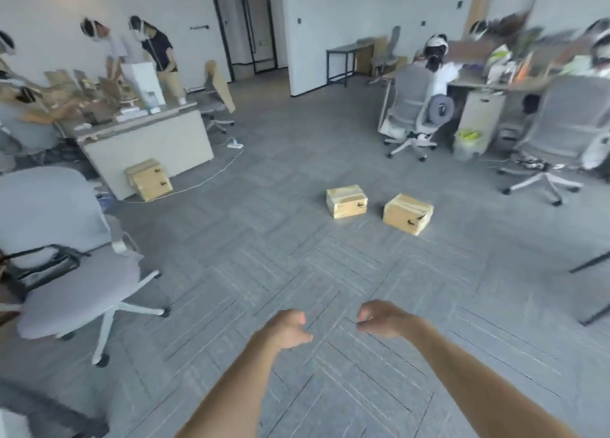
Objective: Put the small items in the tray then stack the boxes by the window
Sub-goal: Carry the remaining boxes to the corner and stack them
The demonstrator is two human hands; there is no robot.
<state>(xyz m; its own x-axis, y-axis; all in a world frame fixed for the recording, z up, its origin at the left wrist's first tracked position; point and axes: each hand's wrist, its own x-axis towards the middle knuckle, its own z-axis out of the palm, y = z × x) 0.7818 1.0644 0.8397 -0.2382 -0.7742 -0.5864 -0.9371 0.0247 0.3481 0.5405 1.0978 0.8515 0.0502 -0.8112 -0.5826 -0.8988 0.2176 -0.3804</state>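
Observation:
Two small wooden boxes with dark latches lie apart on the grey carpet ahead: one (pixel 346 202) on the left, the other (pixel 408 213) turned at an angle to its right. A third wooden box (pixel 149 179) leans against the base of a white desk at the left. My left hand (pixel 290 328) and my right hand (pixel 383 318) reach forward side by side, well short of the boxes. Their fingers are loosely curled and hold nothing. No tray or small items are visible.
A grey office chair (pixel 76 272) stands close on the left. The white desk (pixel 148 140) behind it carries cardboard clutter. More chairs (pixel 558 130) and a cluttered desk (pixel 488 84) stand at the right. Several people are at the desks. A white cable (pixel 211 176) runs across the floor.

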